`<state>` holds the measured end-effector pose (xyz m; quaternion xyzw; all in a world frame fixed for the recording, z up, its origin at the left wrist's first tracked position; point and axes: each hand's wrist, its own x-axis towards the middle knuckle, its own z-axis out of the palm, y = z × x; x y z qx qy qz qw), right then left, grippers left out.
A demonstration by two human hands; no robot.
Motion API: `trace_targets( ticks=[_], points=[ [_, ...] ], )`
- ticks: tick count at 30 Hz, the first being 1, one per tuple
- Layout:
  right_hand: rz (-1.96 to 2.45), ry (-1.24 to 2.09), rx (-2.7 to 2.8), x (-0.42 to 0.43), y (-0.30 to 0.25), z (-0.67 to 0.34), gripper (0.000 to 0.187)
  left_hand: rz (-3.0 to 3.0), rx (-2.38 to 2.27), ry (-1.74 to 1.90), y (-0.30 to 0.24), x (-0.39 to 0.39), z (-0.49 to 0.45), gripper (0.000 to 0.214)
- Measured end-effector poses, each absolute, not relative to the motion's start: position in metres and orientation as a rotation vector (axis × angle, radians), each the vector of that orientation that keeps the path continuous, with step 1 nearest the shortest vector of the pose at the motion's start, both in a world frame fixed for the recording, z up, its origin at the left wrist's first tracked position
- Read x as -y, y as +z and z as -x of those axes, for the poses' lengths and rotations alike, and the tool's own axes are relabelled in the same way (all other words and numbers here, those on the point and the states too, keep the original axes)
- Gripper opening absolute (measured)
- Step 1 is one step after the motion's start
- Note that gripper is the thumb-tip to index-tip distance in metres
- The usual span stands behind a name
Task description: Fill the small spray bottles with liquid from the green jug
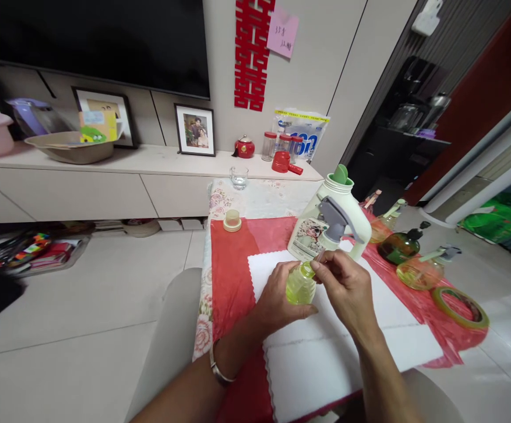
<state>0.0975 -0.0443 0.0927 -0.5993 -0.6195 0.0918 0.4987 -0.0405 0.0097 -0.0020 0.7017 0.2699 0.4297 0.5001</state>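
My left hand [276,299] is wrapped round a small yellow-green bottle [300,285] standing on a white cloth [347,346]. At the bottle's neck my right hand [342,283] pinches a grey trigger sprayer head [337,218], which sticks up in front of a large white detergent jug [335,218] with a green spout. A metal bracelet is on my left wrist.
The white cloth lies on a red cloth [233,276] over a small table. A cream cap [232,220] and a glass [239,176] stand at its far end. Spray bottles [420,269], a green one [400,247] and a tape roll [460,306] lie at right. A long cabinet [105,176] runs behind.
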Motion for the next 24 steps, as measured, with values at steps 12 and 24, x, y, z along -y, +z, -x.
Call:
trace_targets(
  ticks=[12,24],
  points=[
    [1.347,0.142,1.617,0.048,0.091,-0.094,0.021,-1.507,-0.571,1.174,0.061,-0.007,0.046,0.050],
    [1.324,0.054,1.606,0.048,0.083,-0.093,0.016,-1.045,-0.475,1.260,0.077,-0.005,0.017,0.038]
  ],
)
